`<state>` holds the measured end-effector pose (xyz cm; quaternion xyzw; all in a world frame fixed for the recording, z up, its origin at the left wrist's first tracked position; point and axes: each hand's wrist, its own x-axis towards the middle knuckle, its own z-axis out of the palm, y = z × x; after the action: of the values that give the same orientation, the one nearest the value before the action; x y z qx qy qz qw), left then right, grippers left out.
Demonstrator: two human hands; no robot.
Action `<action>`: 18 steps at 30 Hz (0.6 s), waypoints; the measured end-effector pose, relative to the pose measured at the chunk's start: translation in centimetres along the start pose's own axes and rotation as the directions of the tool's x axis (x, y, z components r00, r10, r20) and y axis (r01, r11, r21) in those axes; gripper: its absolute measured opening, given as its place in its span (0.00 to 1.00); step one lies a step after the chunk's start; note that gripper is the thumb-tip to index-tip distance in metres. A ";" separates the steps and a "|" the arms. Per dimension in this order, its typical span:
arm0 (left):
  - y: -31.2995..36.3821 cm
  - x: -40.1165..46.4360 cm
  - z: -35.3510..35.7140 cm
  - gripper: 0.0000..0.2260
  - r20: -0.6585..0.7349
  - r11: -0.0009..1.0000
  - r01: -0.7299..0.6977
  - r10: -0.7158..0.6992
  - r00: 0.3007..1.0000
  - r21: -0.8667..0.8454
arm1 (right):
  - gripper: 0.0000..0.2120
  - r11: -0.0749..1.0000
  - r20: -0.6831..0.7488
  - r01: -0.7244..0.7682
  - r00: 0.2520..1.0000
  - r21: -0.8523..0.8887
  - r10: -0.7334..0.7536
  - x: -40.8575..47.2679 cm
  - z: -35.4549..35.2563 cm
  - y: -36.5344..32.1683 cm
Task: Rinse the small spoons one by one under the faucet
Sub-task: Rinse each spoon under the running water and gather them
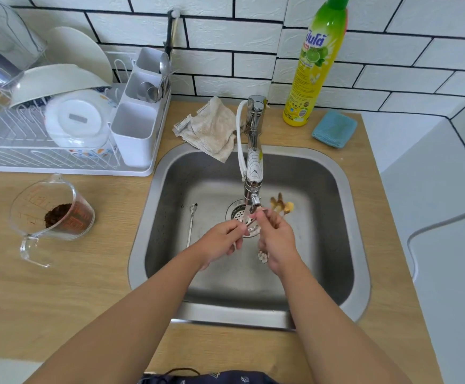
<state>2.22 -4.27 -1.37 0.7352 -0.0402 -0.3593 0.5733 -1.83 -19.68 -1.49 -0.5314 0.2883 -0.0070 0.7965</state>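
Water runs from the chrome faucet [253, 173] into the steel sink [344, 206]. My left hand [223, 239] pinches a small spoon right in the stream, over the drain [235, 212]. My right hand [277, 236] is closed on a bunch of small spoons [281, 206]; their gold decorated ends stick out above the fingers, and a white flower-shaped end [263, 256] hangs below the palm. One more thin silver spoon [190, 225] lies on the sink floor to the left of my hands.
A white dish rack [59, 159] with bowls and a cutlery caddy [135, 134] stands at the back left. A glass measuring cup [51, 214] with brown grounds sits left of the sink. A cloth [212, 128], a yellow detergent bottle [314, 67] and a blue sponge [333, 128] line the back.
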 end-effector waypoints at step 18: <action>-0.7 0.4 -1.3 0.17 0.136 0.968 0.189 -0.212 0.968 0.164 | 0.10 0.997 0.005 0.010 1.000 0.082 -0.010 2.2 -3.5 -1.3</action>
<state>3.03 -3.16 -2.03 0.7470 -0.0362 -0.4665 0.4722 -1.28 -23.88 -2.35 -0.4999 0.2831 -0.0213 0.8182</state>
